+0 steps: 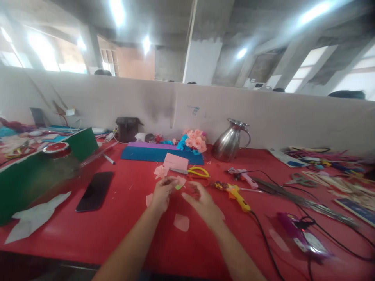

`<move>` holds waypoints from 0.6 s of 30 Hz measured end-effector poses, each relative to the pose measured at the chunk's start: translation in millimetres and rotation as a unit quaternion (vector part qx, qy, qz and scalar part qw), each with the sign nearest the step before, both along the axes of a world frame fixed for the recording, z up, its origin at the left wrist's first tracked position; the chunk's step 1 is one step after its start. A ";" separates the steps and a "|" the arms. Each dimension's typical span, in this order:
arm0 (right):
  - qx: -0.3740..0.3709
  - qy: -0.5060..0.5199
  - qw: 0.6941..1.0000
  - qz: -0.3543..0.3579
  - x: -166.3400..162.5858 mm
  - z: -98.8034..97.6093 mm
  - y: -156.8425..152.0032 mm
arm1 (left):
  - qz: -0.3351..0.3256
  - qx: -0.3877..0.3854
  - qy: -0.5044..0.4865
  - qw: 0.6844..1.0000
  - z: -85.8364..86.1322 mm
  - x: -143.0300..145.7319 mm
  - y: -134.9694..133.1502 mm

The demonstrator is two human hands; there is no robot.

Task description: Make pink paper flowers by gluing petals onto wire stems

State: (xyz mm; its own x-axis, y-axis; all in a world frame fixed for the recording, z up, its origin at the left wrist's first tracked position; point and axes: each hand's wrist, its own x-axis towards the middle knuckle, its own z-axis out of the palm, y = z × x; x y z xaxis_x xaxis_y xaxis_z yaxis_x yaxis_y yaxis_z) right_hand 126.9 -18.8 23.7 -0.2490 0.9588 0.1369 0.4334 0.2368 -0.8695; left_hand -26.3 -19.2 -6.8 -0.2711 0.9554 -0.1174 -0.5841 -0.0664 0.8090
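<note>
My left hand [163,194] is closed in a pinch on a small pink paper petal [181,181], with a bit of green showing at its lower edge. Just right of it, my right hand [202,203] has its fingers apart and holds nothing that I can see. Loose pink petals lie around the hands, one of them [181,222] in front. A pink paper flower [161,171] sits beyond the left hand. Yellow-handled scissors [198,171] rest behind both hands, touching a pink paper sheet [175,161].
A yellow glue gun [239,198] and a pink one [248,178] lie right, their cords trailing near a purple power strip [301,236]. Behind stand a steel jug [230,142] and a paper flower bunch [195,140]. On the left are a phone [95,191] and a jar [61,164].
</note>
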 end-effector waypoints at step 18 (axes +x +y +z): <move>-0.153 0.417 0.895 -0.034 -44.0 -22.0 22.2 | 0.001 0.017 0.048 0.999 -2.4 4.4 -0.5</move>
